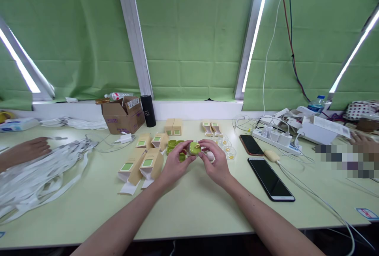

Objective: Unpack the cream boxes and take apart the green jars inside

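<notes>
My left hand (175, 162) and my right hand (218, 163) hold a small green rounded-square container (194, 147) between their fingertips, above the table. It has a light yellowish detail on its top right; its underside is partly hidden. Behind my left hand are several small green square pieces (172, 144). A pale pinkish rounded piece (210, 156) shows under my right hand, partly covered by it. Clear plastic round pieces (229, 150) with yellow spots lie just right of my right hand. Left of my hands, several tan boxes (152, 160) with green labels lie with flaps open.
More tan boxes (173, 127) stand farther back, near a cardboard carton (122, 114) and a black cylinder (148, 110). Two phones (271, 179), a power strip (276, 140) and cables lie right. White straps (50, 173) and another person's hand (35, 147) are left; another hand (365, 143) is far right.
</notes>
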`<state>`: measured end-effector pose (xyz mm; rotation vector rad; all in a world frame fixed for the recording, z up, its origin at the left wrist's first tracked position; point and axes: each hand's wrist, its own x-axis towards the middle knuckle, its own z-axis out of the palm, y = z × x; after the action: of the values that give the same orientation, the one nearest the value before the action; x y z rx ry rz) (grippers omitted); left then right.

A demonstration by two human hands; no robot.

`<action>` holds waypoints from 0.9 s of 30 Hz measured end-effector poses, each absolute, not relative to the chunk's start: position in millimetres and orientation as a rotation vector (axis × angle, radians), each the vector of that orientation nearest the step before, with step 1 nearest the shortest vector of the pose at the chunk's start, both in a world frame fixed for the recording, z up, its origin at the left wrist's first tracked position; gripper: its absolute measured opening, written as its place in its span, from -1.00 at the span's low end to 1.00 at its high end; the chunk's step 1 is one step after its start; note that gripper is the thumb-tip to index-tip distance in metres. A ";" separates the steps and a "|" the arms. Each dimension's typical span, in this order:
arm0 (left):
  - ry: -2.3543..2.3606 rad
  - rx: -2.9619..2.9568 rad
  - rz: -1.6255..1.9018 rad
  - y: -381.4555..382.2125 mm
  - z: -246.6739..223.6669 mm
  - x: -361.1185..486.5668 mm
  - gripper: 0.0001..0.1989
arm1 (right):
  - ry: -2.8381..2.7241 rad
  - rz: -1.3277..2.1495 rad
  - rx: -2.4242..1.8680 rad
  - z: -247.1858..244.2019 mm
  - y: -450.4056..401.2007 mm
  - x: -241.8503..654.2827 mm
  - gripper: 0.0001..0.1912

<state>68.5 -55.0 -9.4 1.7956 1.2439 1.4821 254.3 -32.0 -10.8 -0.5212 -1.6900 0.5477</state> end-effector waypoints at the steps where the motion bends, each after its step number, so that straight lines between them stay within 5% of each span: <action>1: 1.266 1.814 1.482 -55.5 -8.6 68.5 -0.48 | -1.687 0.563 -0.523 -10.9 -31.7 254.3 -0.78; 9: 1.308 1.935 1.395 -63.5 -1.3 72.1 -0.52 | -1.646 0.719 -0.575 -9.8 -32.9 256.0 -0.82; 15: 1.164 1.729 1.497 -58.9 -5.5 68.7 -0.49 | -1.644 0.903 -0.546 -14.2 -31.0 252.7 -0.56; 19: 1.068 1.716 1.486 -58.4 -4.8 66.4 -0.48 | -1.687 0.912 -0.566 -20.7 -24.9 249.4 -0.57; 27: 1.283 2.048 1.610 -63.0 8.3 62.3 -0.77 | -1.802 0.746 -0.577 -23.2 -26.3 253.5 -0.52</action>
<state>62.3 -63.0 8.3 2.0483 1.2828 1.6104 253.5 -26.3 -23.2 -0.5770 -1.8024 0.7458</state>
